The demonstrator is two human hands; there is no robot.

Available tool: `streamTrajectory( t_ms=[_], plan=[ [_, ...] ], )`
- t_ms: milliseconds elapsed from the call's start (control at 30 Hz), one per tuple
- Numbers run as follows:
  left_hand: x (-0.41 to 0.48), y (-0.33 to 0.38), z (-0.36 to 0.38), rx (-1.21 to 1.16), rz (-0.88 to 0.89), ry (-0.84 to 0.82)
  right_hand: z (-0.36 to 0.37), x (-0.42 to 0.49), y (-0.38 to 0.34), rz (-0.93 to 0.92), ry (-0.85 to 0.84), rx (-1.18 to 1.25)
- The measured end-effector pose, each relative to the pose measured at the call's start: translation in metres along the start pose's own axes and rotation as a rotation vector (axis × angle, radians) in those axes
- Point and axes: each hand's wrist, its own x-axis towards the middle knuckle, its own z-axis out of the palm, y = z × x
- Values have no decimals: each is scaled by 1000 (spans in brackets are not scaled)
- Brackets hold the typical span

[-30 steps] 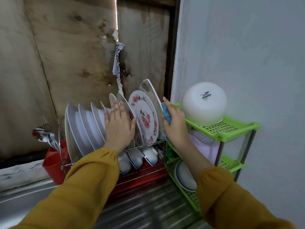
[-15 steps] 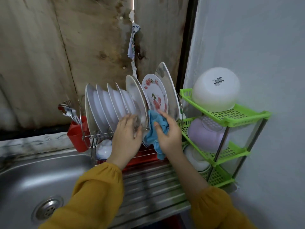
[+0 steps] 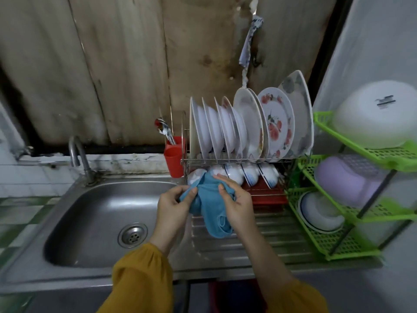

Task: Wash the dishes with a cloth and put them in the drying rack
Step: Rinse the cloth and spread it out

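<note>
Part of the cloth [image 3: 211, 213] is covered by the left hand [image 3: 172, 208] and right hand [image 3: 237, 206]. The lower bowls [image 3: 248, 173] are partly hidden behind it. The label [image 3: 384, 101] on the white bowl [image 3: 370, 123] cannot be read.

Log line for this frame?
left hand, right hand: gripping blue cloth above drainboard | plates: upright in drying rack

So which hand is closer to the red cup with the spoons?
Left. The left hand is just in front of the red cup; the right hand is further right, in front of the drying rack.
</note>
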Motion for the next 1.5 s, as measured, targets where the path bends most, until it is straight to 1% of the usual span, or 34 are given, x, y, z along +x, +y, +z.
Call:
streamTrajectory(
  t_ms=[33,100,167,233,300,400,467,500,600,733,833,900,1000,1067,1133,1200,1267,1433,1500],
  plan=[
    [0,2,-10,-17,-8,21,6,-1,2,31,16,26],
    [6,4,-40,-68,-71,62,29,-2,4,77,-6,74],
    [10,10,-70,-164,-167,57,58,-4,5,87,-60,79],
    [15,17,-102,-180,-197,25,94,-6,4,123,-108,110],
    [22,25,-137,-144,-188,-16,135,-12,-1,192,-98,247],
    [34,28,-186,-96,-216,-42,189,-21,-9,448,-99,625],
    [40,26,-221,-31,-223,-52,224,-28,-12,525,-141,715],
    [42,25,-236,1,-213,-47,239,-30,-13,527,-139,706],
    [50,27,-286,95,-136,60,281,-31,-13,506,-110,548],
    [62,37,-348,207,-38,267,317,-17,-12,433,-191,232],
    [69,43,-371,263,1,288,332,-7,-19,396,-302,-15],
    [74,47,-378,294,31,295,340,0,-24,308,-370,-96],
    [84,59,-384,326,69,311,347,15,-26,185,-423,-187],
    [91,66,-389,348,80,351,347,27,-29,136,-501,-158],
    [98,73,-394,342,80,388,345,41,-32,180,-608,-7],
    [105,77,-398,359,75,407,345,53,-33,230,-662,82],
    [112,82,-401,370,74,419,350,66,-33,175,-617,-19],
    [123,88,-406,373,39,481,365,81,-28,-61,-512,-320],
    [126,88,-406,378,19,498,366,83,-26,-162,-444,-439]
  ],
)
